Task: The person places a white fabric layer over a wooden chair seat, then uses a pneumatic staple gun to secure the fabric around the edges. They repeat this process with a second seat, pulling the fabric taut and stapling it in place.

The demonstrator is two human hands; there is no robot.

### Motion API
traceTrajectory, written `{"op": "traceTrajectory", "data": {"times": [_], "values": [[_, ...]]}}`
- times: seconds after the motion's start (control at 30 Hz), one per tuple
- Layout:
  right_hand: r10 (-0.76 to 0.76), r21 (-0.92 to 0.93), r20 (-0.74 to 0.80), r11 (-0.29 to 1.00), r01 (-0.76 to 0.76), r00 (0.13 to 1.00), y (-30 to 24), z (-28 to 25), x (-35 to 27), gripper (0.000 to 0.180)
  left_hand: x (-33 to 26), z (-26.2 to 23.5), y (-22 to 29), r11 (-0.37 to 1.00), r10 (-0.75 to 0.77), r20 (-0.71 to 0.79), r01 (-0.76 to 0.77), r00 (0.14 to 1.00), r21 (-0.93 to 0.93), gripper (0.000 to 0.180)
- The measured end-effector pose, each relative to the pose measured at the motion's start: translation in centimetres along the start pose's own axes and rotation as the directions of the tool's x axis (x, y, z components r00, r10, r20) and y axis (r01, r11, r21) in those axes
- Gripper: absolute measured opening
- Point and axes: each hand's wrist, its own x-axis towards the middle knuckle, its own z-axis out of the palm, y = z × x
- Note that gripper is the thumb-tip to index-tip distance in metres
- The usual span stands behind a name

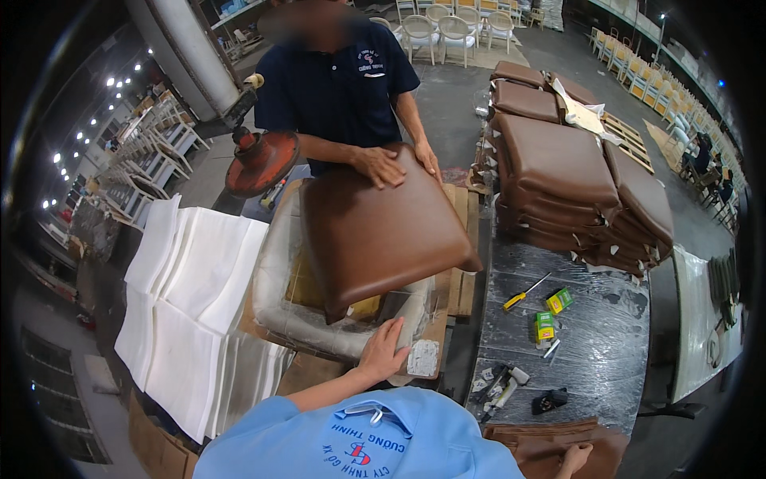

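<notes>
Brown leather-look seat cushion [383, 231] is being held at a tilt above a pale padded ring wrapped in clear plastic [275, 291], right in the middle of things; part of the ring is hidden under it, and whether the two are actually touching can't be told. It's being steadied from the far side by a co-worker in a dark navy shirt [331, 96], with one hand laid on top and the other placed at the far edge. The near rim of the ring is being touched by the left hand's grip [384, 351], which is open, fingers stretched out just beside the cushion's near edge. Over at the lower right, the right hand's grip [575, 458] is rested on a stack of flat brown leather-look sheets [535, 441]; whether anything is pinched there honestly can't be made out. Those sheets are set at the near end of a counter covered in shiny dark film [590, 359], where a yellow-handled screwdriver [517, 299], two small green-and-yellow boxes [545, 326] and a grey-and-black hand tool [504, 391] have also been left. Finished-looking brown cushions [558, 168] are piled at its far end. Beside the ring on the left, white foam-like sheets [191, 279] are stacked, and a round red metal disc [263, 164] is mounted nearby.
</notes>
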Motion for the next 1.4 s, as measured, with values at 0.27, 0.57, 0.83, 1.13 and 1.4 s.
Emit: {"op": "traceTrajectory", "data": {"times": [0.27,0.57,0.83,1.13,1.4], "values": [[0.040,0.307,0.060,0.950,-0.057,0.997,5.4,1.1,-0.1,0.056,1.6,-1.7,1.2,0.997,0.047,0.006,-0.048,0.999,0.060,0.081],[0.651,0.703,-0.209,0.618,-0.350,0.730,12.6,0.1,3.6,0.027,0.4,1.8,-0.7,0.998,0.062,0.060,-0.061,0.996,-0.013,0.082],[0.640,0.936,0.150,0.154,-0.316,0.754,10.4,-1.3,-1.7,0.026,1.7,0.3,-1.0,0.992,0.106,0.152,-0.116,0.983,0.059,0.082],[0.212,0.244,-0.001,0.948,-0.205,0.977,1.4,-1.4,1.4,0.033,1.6,0.2,-1.0,0.991,0.116,0.162,-0.124,0.980,0.043,0.081],[-0.061,-0.224,0.317,0.965,0.137,0.947,0.5,-1.8,5.8,0.037,1.4,0.4,-0.9,0.993,0.107,0.169,-0.115,0.980,0.037,0.081]]}}
